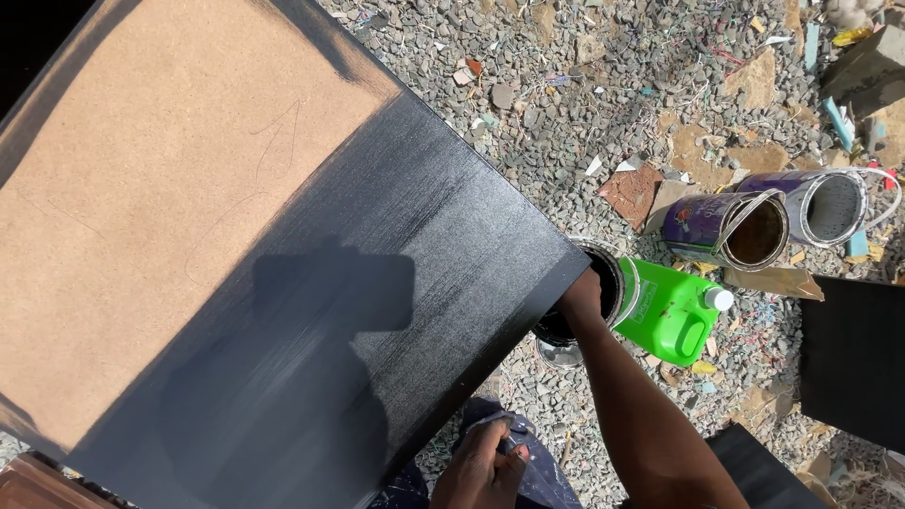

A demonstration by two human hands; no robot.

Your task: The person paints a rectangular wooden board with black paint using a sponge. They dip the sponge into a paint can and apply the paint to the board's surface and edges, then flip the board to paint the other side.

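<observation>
Head view shows the right hand (582,294) dipped into the open paint can (592,292) at four o'clock of the board (283,273); whether its fingers are closed I cannot tell, as they are hidden inside the rim. At six o'clock, the left hand (483,468) curls shut on dark cloth (547,476). Roughly half the board is already coated black, its ten o'clock portion still bare brown. A green jug (671,311) lies just beside the can, with two empty tins (768,221) at two o'clock.

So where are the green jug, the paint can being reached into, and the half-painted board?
green jug (667,311), head view, its side
paint can (615,273), head view, its rim
board (396,236), head view, its black-painted part
</observation>
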